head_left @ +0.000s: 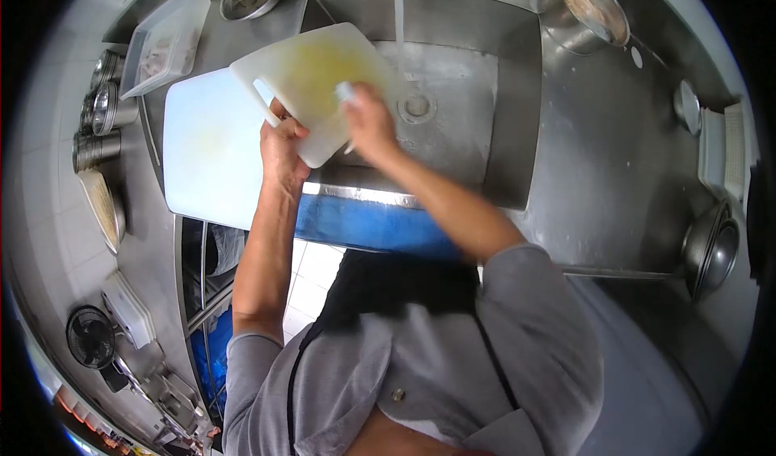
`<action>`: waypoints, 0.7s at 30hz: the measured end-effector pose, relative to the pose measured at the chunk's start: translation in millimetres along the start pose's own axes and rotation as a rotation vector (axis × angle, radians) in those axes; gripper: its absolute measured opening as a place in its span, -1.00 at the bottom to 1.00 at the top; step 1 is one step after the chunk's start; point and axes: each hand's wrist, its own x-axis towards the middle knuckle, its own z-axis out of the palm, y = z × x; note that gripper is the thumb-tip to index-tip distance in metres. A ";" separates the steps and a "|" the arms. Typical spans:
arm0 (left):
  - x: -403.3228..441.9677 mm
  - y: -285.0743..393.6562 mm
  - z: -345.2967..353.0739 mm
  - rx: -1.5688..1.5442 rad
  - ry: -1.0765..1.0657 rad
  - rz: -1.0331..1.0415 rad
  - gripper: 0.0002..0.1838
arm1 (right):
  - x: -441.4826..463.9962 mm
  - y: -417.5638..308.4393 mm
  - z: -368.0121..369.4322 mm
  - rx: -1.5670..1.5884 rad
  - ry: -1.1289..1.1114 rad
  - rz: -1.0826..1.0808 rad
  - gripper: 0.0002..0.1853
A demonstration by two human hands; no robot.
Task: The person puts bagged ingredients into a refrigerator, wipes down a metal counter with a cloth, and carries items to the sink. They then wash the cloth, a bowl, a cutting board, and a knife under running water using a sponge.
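Note:
My left hand (283,145) grips a white cutting board (283,60) at its handle slot, with the thumb over the near face. The board is tilted over the left side of the steel sink (514,92), and a yellow-green stain spreads across its middle. My right hand (372,124) is closed at the stained face, slightly blurred by motion. A small whitish object (346,92) shows at its fingers; its kind is unclear. Water runs from the tap (398,11) into the sink, right of the board.
A larger white board (214,165) lies on the counter at left. Behind it stand a clear plastic tub (182,35) and a metal bowl (238,3) with pale slices. A steel pot (566,23) sits back right; metal bowls (715,254) line the right edge.

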 end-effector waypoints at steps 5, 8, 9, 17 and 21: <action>-1.7 -4.2 -5.1 -0.023 0.004 0.022 -0.27 | 8.5 39.2 4.2 -0.124 0.051 0.187 -0.69; -5.4 2.8 -15.6 -0.089 -0.077 -0.003 -0.20 | -25.5 -29.0 4.3 -0.143 0.066 -0.169 -0.68; -13.4 6.2 -18.3 -0.069 -0.091 -0.008 -0.17 | -13.2 -4.0 2.2 -0.128 0.037 -0.079 -0.69; -35.2 12.4 -26.5 -0.026 -0.064 0.010 -0.14 | -26.9 -19.3 11.1 -0.317 0.007 -0.017 -0.61; -59.1 20.5 -3.6 -0.079 -0.042 0.009 -0.22 | 22.4 26.6 -14.1 -0.266 -0.069 0.166 -0.62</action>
